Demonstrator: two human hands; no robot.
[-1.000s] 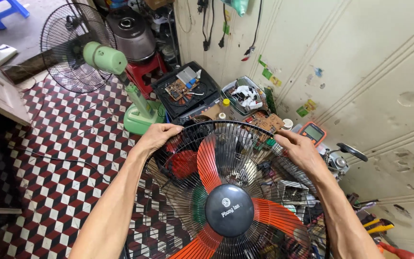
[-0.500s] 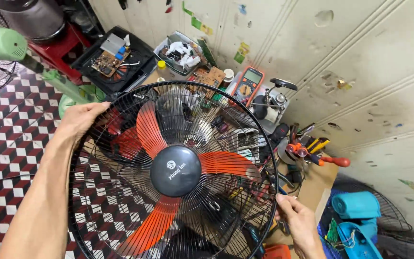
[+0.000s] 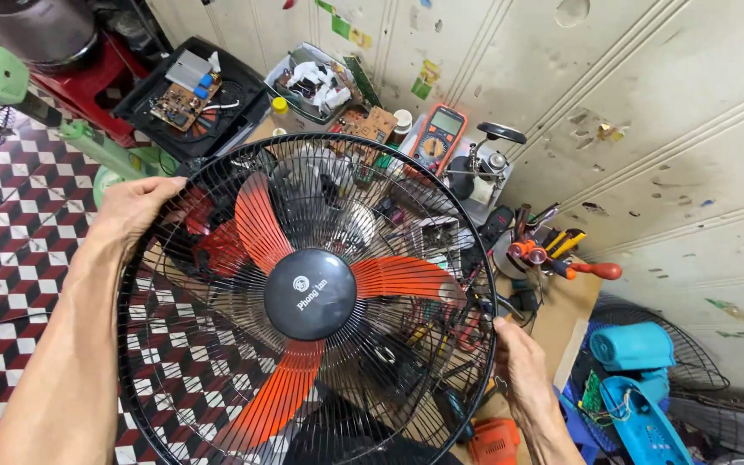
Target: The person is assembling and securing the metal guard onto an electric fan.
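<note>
Orange blades sit behind the black wire guard of a fan (image 3: 307, 301), which fills the middle of the view, face up toward the camera above a cluttered workbench (image 3: 561, 319). The left hand (image 3: 135, 207) is closed over the guard's rim at the upper left; the right hand (image 3: 523, 362) grips the rim at the lower right. The fan lies between them, on a diagonal line through the round black hub (image 3: 310, 294). A multimeter (image 3: 437, 138) lies beyond, near the wall.

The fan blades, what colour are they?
Orange fan blades, seen through the black grille, head view.
</note>
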